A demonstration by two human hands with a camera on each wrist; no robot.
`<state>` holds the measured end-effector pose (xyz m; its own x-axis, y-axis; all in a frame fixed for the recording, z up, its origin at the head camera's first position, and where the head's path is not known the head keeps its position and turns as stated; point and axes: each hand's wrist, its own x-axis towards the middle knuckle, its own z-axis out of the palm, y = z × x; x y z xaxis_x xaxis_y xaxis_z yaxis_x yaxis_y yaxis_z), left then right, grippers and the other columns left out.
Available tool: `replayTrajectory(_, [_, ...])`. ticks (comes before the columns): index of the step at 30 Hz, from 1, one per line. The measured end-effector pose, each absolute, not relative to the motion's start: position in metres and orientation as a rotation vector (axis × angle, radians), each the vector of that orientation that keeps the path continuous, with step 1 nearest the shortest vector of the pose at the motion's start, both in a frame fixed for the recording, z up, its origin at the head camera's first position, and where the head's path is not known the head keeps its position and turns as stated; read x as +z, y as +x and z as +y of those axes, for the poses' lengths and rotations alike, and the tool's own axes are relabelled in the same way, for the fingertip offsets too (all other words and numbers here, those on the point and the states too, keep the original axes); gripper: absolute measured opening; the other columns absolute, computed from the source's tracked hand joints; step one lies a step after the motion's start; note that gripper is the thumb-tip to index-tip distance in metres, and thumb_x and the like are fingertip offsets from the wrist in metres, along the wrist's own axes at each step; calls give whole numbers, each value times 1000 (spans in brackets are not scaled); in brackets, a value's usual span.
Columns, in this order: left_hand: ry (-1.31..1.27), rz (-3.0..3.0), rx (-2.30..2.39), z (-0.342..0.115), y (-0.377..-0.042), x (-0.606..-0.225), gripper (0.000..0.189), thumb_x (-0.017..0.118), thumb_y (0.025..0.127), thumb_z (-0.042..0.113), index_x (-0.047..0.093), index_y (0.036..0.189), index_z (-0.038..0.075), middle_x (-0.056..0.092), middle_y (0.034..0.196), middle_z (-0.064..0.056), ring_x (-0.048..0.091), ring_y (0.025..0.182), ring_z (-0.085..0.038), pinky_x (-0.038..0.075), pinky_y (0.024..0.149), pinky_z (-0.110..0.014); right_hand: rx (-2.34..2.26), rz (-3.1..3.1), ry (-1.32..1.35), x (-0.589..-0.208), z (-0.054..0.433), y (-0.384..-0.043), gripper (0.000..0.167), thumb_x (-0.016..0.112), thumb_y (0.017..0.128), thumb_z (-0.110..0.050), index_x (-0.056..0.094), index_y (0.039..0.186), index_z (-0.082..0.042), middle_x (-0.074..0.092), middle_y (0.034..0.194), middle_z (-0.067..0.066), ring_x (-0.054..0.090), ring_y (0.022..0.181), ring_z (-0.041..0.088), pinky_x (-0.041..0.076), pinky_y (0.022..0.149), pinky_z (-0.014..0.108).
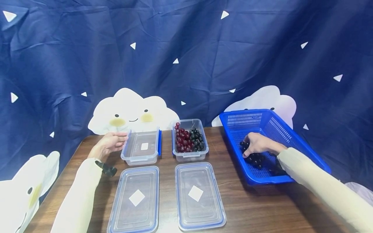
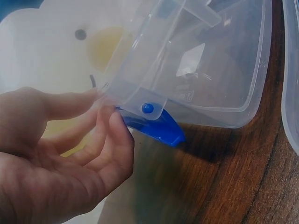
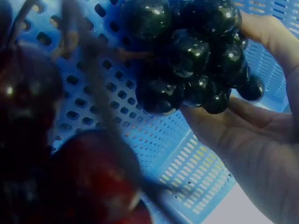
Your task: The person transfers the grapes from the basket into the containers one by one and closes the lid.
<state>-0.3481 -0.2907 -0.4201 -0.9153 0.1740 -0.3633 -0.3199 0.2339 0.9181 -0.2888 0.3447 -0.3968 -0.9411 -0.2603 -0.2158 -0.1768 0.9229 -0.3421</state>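
Note:
My left hand (image 1: 112, 143) is at the left side of a clear plastic food container (image 1: 150, 145) with its lid off. In the left wrist view, thumb and fingertips pinch the container's edge beside a blue clip (image 2: 161, 130). My right hand (image 1: 256, 144) reaches into a blue plastic basket (image 1: 292, 137). There it holds a bunch of black grapes (image 3: 191, 60), thumb and fingers around opposite sides of the bunch. Dark red grapes (image 3: 93, 172) with stems fill the near left of the right wrist view. More dark grapes (image 1: 256, 160) lie under the hand in the basket.
A second clear container (image 1: 190, 156) holds red grapes (image 1: 183, 139) and black grapes (image 1: 197, 139) side by side. Two clear lids with blue seals, a left lid (image 1: 135, 213) and a right lid (image 1: 201, 210), lie on the wooden table (image 1: 244, 207) in front of the containers.

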Motion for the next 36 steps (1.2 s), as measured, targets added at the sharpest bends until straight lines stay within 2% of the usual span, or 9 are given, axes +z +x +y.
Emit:
replayTrajectory(6, [-135,2138,1710,-292,-349,-421,60,56,108,10,31,160,-5,71,91,16,68,83,0,58,81,-21,-459,2847,-304,-395,344,-288,86,98,69,-34,61,129,16,71,122,33,68,101,32,57,100,61])
replayTrajectory(14, [-141,2143,1714,-292,-348,-425,59,57,108,12,34,160,-4,72,90,15,69,84,0,58,81,-20,-664,2915,-295,-384,352,-283,88,93,78,-43,59,139,11,64,136,35,68,116,44,52,105,68])
replayTrajectory(19, [-139,2152,1722,-293,-350,-424,59,56,108,12,34,159,-5,73,90,15,69,84,0,59,80,-20,-793,2962,-249,-375,360,-281,97,88,82,-52,51,150,5,56,148,33,58,133,51,45,112,71])
replayTrajectory(24, [-126,2142,1730,-292,-348,-423,59,56,108,11,33,159,-6,73,91,14,69,84,0,59,80,-20,-961,2996,-246,-367,366,-279,95,85,83,-56,51,152,0,57,149,29,52,139,52,40,115,74])
replayTrajectory(33, [-114,2129,1752,-291,-346,-423,61,56,108,11,31,160,-7,73,92,15,69,86,0,58,81,-20,-1325,3021,-185,-349,366,-277,82,85,90,-38,49,154,-2,62,144,29,62,131,48,51,110,60])
replayTrajectory(36, [-113,2135,1750,-290,-346,-424,60,56,108,10,31,160,-7,72,92,16,68,85,1,57,81,-20,-1339,3039,-155,-342,362,-277,80,84,90,-39,51,154,-4,65,142,27,69,125,37,60,103,39])
